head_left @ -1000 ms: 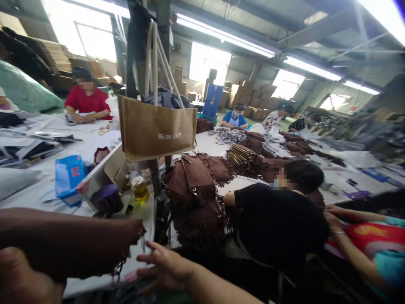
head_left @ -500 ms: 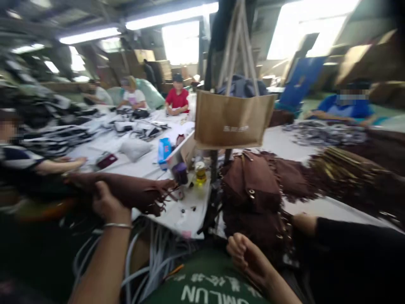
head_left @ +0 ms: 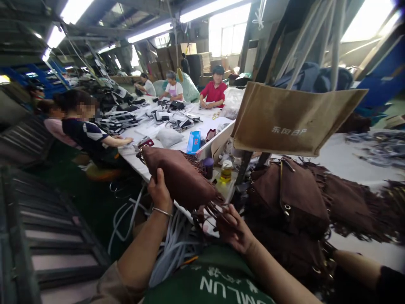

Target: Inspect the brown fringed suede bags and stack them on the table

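My left hand (head_left: 160,192), with a bracelet at the wrist, grips a brown fringed bag (head_left: 177,173) by its near side, thumb on top. The bag hangs tilted over the table's near edge, its fringe towards the right. My right hand (head_left: 236,230) has its fingers closed round the dark fringe strands at the bag's lower right end. To the right lies a pile of brown fringed bags (head_left: 275,190) with zips and metal rings.
A tan tote bag (head_left: 294,122) hangs over the table (head_left: 133,158). Behind my hands stand a yellow jar (head_left: 226,172) and a purple-lidded cup (head_left: 207,168). Pale tubing (head_left: 171,249) hangs below. Another person's arm (head_left: 357,264) reaches in at right; several people sit around.
The view has swung left. My left hand has brought the bag nearer the middle, and my right hand has risen from my lap and taken hold of its fringe.
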`<move>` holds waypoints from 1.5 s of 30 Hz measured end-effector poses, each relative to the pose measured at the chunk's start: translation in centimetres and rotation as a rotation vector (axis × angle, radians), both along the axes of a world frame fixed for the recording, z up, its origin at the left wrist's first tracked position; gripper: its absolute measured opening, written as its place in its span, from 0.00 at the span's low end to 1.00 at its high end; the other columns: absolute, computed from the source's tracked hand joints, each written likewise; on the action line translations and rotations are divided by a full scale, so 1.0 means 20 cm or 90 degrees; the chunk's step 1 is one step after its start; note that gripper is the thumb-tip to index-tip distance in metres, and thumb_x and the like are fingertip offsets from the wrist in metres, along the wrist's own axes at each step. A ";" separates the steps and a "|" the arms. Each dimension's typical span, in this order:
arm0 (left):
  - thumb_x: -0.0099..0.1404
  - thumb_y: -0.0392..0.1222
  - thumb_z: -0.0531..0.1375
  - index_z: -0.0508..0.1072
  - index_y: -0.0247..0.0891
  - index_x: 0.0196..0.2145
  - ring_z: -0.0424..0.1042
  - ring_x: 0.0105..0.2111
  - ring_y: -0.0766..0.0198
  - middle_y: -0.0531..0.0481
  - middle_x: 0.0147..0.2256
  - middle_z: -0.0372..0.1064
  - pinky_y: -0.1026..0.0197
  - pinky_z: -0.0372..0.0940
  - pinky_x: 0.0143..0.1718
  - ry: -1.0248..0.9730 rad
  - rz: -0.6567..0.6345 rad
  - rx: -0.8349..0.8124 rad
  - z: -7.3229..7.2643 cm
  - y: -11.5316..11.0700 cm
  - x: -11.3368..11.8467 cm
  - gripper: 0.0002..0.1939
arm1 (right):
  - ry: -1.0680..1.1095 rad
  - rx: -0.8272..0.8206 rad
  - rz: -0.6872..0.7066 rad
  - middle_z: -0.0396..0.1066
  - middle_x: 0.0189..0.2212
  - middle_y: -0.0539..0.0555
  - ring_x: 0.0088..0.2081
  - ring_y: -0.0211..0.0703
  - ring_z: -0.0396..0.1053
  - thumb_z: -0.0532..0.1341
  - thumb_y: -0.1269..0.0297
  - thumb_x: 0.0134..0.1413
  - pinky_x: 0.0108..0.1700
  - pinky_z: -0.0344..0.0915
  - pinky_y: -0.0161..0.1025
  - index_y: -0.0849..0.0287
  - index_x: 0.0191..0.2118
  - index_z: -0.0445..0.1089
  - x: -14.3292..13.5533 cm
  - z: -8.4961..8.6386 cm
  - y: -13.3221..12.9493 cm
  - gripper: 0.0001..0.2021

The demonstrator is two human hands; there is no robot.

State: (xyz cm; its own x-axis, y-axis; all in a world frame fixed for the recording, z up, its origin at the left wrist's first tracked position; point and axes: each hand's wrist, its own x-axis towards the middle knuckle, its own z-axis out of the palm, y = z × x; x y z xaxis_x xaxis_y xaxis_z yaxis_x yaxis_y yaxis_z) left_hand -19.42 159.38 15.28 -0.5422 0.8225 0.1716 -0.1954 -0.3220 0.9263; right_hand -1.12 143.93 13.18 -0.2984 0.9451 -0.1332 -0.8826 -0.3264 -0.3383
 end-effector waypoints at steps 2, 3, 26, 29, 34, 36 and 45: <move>0.57 0.55 0.60 0.72 0.33 0.47 0.70 0.46 0.55 0.40 0.46 0.71 0.58 0.65 0.46 -0.012 0.046 -0.010 -0.02 0.06 -0.12 0.26 | 0.044 0.018 -0.010 0.46 0.08 0.42 0.10 0.24 0.39 0.57 0.59 0.57 0.11 0.43 0.22 0.60 0.12 0.55 0.07 -0.04 -0.16 0.25; 0.57 0.55 0.60 0.72 0.33 0.48 0.70 0.46 0.55 0.40 0.47 0.70 0.58 0.65 0.46 -0.018 0.076 -0.013 -0.03 0.09 -0.18 0.27 | 0.049 0.001 -0.045 0.45 0.08 0.41 0.10 0.24 0.38 0.57 0.61 0.57 0.12 0.45 0.22 0.60 0.12 0.55 0.12 -0.07 -0.23 0.25; 0.51 0.50 0.66 0.79 0.37 0.37 0.72 0.30 0.57 0.48 0.32 0.76 0.64 0.66 0.29 0.454 -0.792 0.021 0.15 -0.07 0.43 0.18 | -0.229 -0.241 -0.538 0.75 0.35 0.49 0.33 0.37 0.72 0.68 0.66 0.45 0.31 0.68 0.32 0.57 0.42 0.71 0.34 -0.27 -0.42 0.15; 0.52 0.48 0.66 0.78 0.38 0.39 0.73 0.33 0.56 0.48 0.34 0.76 0.64 0.66 0.35 0.510 -0.840 0.108 0.18 -0.09 0.60 0.18 | -0.206 -0.291 -0.612 0.74 0.35 0.48 0.31 0.33 0.70 0.69 0.69 0.42 0.27 0.67 0.27 0.57 0.40 0.70 0.44 -0.33 -0.58 0.16; 0.55 0.46 0.64 0.78 0.39 0.39 0.73 0.33 0.57 0.49 0.34 0.76 0.63 0.65 0.38 0.539 -0.910 0.233 0.33 -0.22 0.95 0.14 | -0.045 -0.224 -0.665 0.67 0.25 0.45 0.22 0.26 0.62 0.68 0.70 0.44 0.17 0.58 0.20 0.57 0.40 0.69 0.63 -0.39 -0.78 0.14; 0.54 0.46 0.64 0.78 0.39 0.37 0.72 0.33 0.57 0.49 0.33 0.75 0.63 0.64 0.38 0.528 -0.899 0.268 0.41 -0.29 1.15 0.13 | 0.007 -0.218 -0.667 0.63 0.22 0.43 0.19 0.24 0.58 0.67 0.70 0.45 0.14 0.54 0.18 0.56 0.42 0.68 0.71 -0.43 -0.83 0.16; 0.65 0.51 0.54 0.71 0.30 0.48 0.71 0.42 0.58 0.42 0.44 0.73 0.62 0.63 0.43 0.421 -0.833 0.350 0.67 -0.49 2.51 0.23 | -0.038 -0.337 -0.692 0.69 0.28 0.47 0.25 0.27 0.65 0.68 0.62 0.45 0.21 0.62 0.23 0.58 0.45 0.69 0.86 -0.56 -0.99 0.19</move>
